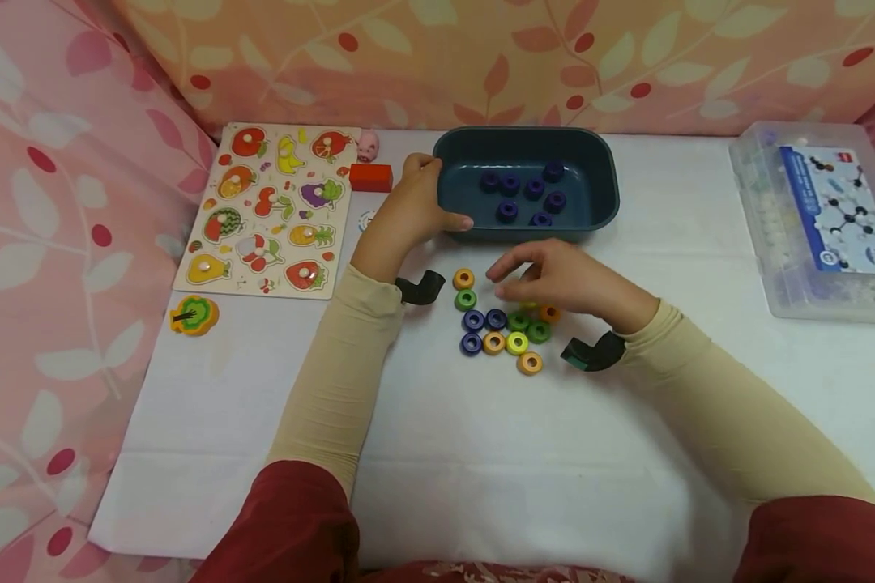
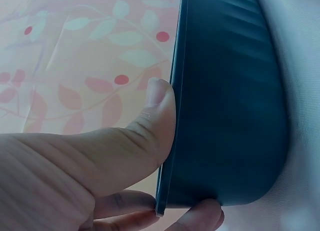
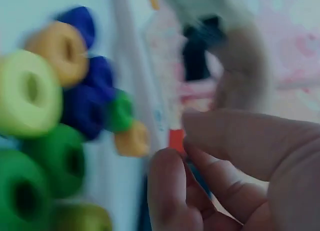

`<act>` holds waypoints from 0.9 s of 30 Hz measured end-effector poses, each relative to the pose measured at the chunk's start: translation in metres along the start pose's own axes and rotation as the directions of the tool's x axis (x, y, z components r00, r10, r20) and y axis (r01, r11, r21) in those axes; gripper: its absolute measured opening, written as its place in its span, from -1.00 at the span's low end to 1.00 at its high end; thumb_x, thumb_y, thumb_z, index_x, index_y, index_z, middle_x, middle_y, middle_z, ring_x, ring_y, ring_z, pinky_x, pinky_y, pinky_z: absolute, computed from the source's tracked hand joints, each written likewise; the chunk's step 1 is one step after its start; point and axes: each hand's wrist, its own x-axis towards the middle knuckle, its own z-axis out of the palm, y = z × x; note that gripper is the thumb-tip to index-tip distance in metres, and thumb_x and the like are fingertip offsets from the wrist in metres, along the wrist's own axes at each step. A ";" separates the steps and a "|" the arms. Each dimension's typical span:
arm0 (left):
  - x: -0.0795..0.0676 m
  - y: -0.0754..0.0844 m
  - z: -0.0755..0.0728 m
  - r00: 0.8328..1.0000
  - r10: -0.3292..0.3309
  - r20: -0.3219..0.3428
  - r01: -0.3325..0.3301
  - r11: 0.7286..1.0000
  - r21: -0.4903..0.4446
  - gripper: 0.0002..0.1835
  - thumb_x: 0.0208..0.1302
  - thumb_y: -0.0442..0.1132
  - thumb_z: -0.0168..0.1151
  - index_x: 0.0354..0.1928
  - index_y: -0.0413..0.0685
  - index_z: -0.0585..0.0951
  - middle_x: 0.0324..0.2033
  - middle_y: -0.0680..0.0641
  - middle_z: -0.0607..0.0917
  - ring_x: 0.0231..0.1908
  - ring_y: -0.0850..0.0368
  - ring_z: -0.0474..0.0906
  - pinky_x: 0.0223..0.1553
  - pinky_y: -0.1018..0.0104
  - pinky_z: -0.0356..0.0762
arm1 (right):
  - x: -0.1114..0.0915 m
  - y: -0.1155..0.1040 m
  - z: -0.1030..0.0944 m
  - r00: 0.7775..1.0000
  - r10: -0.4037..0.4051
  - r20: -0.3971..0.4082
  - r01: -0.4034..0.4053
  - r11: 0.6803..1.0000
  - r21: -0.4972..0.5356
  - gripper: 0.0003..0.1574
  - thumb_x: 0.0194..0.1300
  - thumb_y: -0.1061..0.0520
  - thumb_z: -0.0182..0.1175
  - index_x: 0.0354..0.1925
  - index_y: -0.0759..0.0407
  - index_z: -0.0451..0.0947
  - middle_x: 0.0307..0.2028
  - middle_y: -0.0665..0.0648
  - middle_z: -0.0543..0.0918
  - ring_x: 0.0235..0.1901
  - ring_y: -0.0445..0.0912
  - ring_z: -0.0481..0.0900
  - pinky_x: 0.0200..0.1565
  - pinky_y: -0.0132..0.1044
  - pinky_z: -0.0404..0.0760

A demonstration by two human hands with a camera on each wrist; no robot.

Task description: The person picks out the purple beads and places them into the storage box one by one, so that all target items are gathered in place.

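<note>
The left hand [image 1: 416,202] grips the left end of a dark teal plastic tub [image 1: 532,235]. In the left wrist view its thumb [image 2: 160,108] presses along the rim while other fingers reach round the end wall. Inside the tub lie several purple ring beads [image 1: 510,185]. Over a cluster of loose ring beads, just in front of the tub, hovers the right hand [image 1: 572,279], fingers loosely bent and nothing visible between them. Orange beads [image 1: 522,367], green beads [image 3: 50,151], yellow beads [image 3: 15,106] and purple beads [image 1: 471,353] make up this cluster; the hand partly covers some.
At left lies a wooden fruit puzzle board [image 1: 244,186], with a red block [image 1: 370,178] and a small pink figure [image 1: 368,146] by its right edge. A tree-shaped toy [image 1: 206,317] sits nearer. A clear plastic case [image 1: 780,283] stands at right. Patterned cloth [image 1: 423,73] hangs behind the table.
</note>
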 end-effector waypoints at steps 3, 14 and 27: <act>0.000 -0.001 0.000 1.000 0.008 -0.004 -0.008 1.000 -0.003 0.16 0.13 0.12 0.48 0.61 0.00 -0.03 0.58 0.01 -0.11 0.46 0.05 0.17 0.49 0.16 0.21 | 0.000 0.004 0.016 0.999 -0.030 0.028 0.032 0.996 -0.083 -0.65 0.19 -0.03 0.45 -0.03 -0.08 0.72 -0.34 0.05 0.69 -0.35 -0.04 0.51 -0.29 -0.22 0.46; -0.001 -0.001 0.001 1.000 0.008 -0.007 -0.008 1.000 -0.012 0.15 0.13 0.11 0.47 0.60 -0.01 -0.02 0.58 0.01 -0.10 0.45 0.05 0.18 0.49 0.17 0.21 | 0.017 0.020 0.020 0.998 -0.046 -0.041 0.040 0.990 -0.133 -0.70 0.25 -0.02 0.41 -0.03 -0.10 0.73 -0.17 -0.02 0.73 -0.24 -0.06 0.49 -0.19 -0.22 0.45; 0.000 -0.001 0.001 1.000 0.003 0.006 -0.003 1.000 -0.014 0.16 0.12 0.12 0.48 0.61 0.02 -0.03 0.58 0.03 -0.12 0.45 0.04 0.17 0.48 0.15 0.22 | 0.025 0.017 0.013 0.993 -0.077 -0.086 0.064 0.987 -0.150 -0.69 0.37 0.03 0.29 0.07 -0.08 0.69 -0.06 0.02 0.70 -0.41 -0.06 0.52 -0.31 -0.23 0.52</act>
